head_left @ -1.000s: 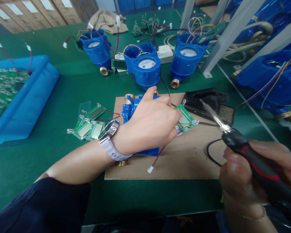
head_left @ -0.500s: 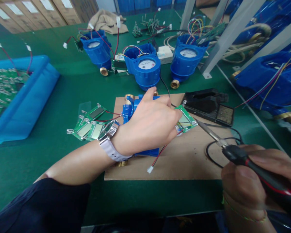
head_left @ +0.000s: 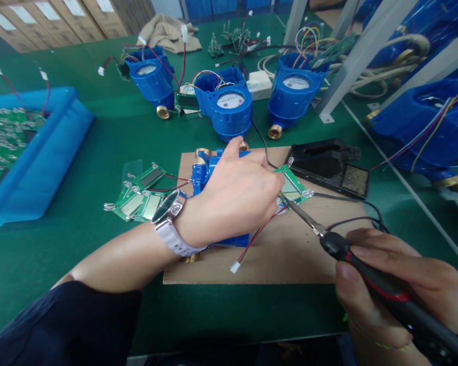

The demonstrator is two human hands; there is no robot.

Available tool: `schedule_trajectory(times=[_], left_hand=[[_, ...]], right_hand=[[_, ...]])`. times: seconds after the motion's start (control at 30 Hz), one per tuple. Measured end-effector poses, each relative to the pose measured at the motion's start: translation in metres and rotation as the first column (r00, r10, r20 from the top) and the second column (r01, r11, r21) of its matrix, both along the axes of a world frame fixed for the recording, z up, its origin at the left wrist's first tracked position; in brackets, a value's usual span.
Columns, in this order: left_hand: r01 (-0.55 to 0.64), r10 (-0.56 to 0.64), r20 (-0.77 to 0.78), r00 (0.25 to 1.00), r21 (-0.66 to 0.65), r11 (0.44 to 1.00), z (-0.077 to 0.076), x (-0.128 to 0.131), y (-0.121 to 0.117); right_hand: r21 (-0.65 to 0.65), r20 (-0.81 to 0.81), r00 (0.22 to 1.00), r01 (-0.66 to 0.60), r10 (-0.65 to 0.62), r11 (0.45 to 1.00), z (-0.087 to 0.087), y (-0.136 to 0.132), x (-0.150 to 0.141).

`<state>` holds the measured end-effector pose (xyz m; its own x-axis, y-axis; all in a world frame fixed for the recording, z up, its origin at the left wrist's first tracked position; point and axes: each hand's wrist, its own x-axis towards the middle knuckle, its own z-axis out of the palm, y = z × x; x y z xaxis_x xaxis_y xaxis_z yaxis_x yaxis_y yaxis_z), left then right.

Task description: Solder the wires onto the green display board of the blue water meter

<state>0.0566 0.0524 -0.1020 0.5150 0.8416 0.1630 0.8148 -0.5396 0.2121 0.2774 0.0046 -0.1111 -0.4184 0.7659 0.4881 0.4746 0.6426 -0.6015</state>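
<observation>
My left hand point(head_left: 232, 195), with a watch on its wrist, is curled above a blue water meter point(head_left: 203, 173) lying on cardboard. Its fingers are closed at the left edge of a green circuit board point(head_left: 294, 184) with a small display; the fingertips are hidden behind the hand. My right hand point(head_left: 400, 274) grips the handle of a soldering iron point(head_left: 370, 274). The iron's tip meets the board's lower left edge, near thin wires. A red and black lead point(head_left: 248, 247) with a white plug hangs below the board.
A black iron stand point(head_left: 322, 162) with a sponge sits at the cardboard's point(head_left: 309, 254) upper right. More green display boards point(head_left: 145, 195) lie left of the meter. A blue bin point(head_left: 57, 162) of boards is far left. Several blue meters point(head_left: 229, 109) and a metal frame leg point(head_left: 351, 56) stand behind.
My right hand has moved left with the soldering iron, bringing its tip from the board's right corner to its lower left edge. My left hand has stayed almost still.
</observation>
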Motion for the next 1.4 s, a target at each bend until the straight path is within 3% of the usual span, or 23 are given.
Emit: schedule_trajectory(times=[0.1, 0.33, 0.53, 0.7, 0.73, 0.87, 1.03, 1.2, 1.33, 1.4], left_hand=[[0.001, -0.002, 0.01, 1.0, 0.014, 1.0, -0.001, 0.0, 0.0], [0.004, -0.004, 0.008, 1.0, 0.017, 1.0, -0.001, 0.0, 0.0], [-0.002, 0.002, 0.011, 1.0, 0.023, 1.0, -0.002, 0.0, 0.001], [-0.007, 0.007, -0.009, 1.0, 0.003, 1.0, 0.0, 0.0, 0.0], [-0.008, 0.008, -0.013, 1.0, 0.002, 1.0, 0.0, 0.0, 0.0], [-0.01, 0.01, -0.023, 1.0, 0.005, 1.0, 0.001, 0.001, -0.001], [-0.012, 0.012, -0.028, 1.0, -0.003, 1.0, 0.002, 0.001, 0.0], [-0.012, 0.012, -0.024, 1.0, 0.006, 1.0, 0.002, 0.001, 0.0], [-0.01, 0.01, -0.025, 1.0, 0.0, 1.0, 0.001, 0.001, 0.001], [-0.013, 0.013, -0.033, 0.999, -0.004, 1.0, 0.002, 0.001, 0.001]], right_hand=[[-0.01, 0.051, 0.996, -0.068, 0.068, 0.998, 0.003, 0.005, 0.002], [0.002, -0.038, 0.999, -0.027, 0.027, 1.0, -0.009, -0.001, 0.004], [0.035, 0.028, 0.995, -0.097, 0.096, 0.995, -0.003, 0.001, 0.005], [0.033, -0.055, 0.998, 0.013, -0.011, 0.999, -0.007, -0.002, 0.004], [-0.008, -0.015, 0.999, -0.045, 0.045, 0.999, -0.009, -0.003, 0.003], [-0.011, -0.075, 0.997, -0.021, 0.02, 1.0, -0.008, -0.003, 0.001], [0.028, 0.032, 0.998, -0.063, 0.062, 0.998, -0.001, 0.0, 0.003], [0.03, -0.012, 1.0, -0.021, 0.021, 0.999, -0.005, -0.001, 0.004], [0.042, 0.034, 0.995, -0.095, 0.094, 0.995, -0.007, 0.002, 0.006], [0.025, 0.011, 0.998, -0.069, 0.068, 0.997, -0.007, 0.003, 0.006]])
